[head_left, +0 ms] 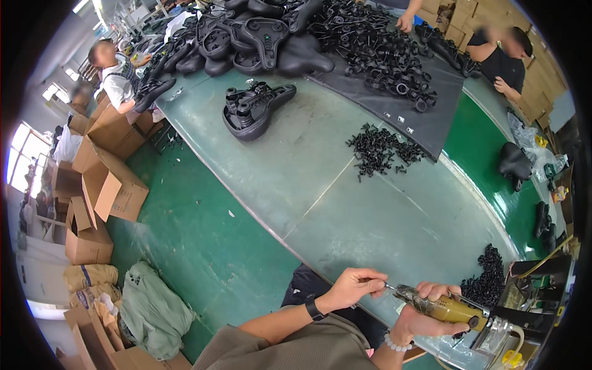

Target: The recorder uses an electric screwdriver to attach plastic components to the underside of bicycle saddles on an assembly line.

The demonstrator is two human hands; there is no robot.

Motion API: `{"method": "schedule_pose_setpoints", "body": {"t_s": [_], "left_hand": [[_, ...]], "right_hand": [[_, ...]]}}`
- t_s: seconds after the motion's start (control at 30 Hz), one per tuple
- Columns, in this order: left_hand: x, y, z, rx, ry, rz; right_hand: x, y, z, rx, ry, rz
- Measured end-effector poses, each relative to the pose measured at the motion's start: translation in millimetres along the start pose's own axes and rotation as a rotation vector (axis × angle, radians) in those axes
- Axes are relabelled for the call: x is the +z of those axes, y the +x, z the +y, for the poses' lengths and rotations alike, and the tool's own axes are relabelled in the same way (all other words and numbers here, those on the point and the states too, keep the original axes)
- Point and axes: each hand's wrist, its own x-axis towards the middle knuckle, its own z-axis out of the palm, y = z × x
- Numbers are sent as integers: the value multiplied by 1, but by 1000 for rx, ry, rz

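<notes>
My right hand (422, 317) is wrapped around a yellow-bodied power screwdriver (453, 310) whose front end is dark and seems wrapped in clear film. The tool lies nearly level, its nose toward the left. My left hand (359, 287) is closed in a pinch at the end of the thin metal bit (390, 286); whether a small screw sits there too I cannot tell. Farther up the table lies a black bicycle saddle (258, 114), underside up, with its rails and clamp showing. A heap of small black bolts (381, 150) lies to its right.
More black bolts (486, 276) lie beside the tool, near a cluttered stand (524, 296) at right. Piled saddles (265, 43) and black clamps (382, 52) cover the far table (345, 203). Cardboard boxes (117, 185) and a green sack (154, 308) stand left. Other people work around the table.
</notes>
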Motion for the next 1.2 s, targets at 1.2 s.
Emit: {"method": "schedule_pose_setpoints", "body": {"t_s": [1.2], "left_hand": [[-100,92,70,56,876,-79]], "right_hand": [[-42,13,-61,-130,290,-634]]}}
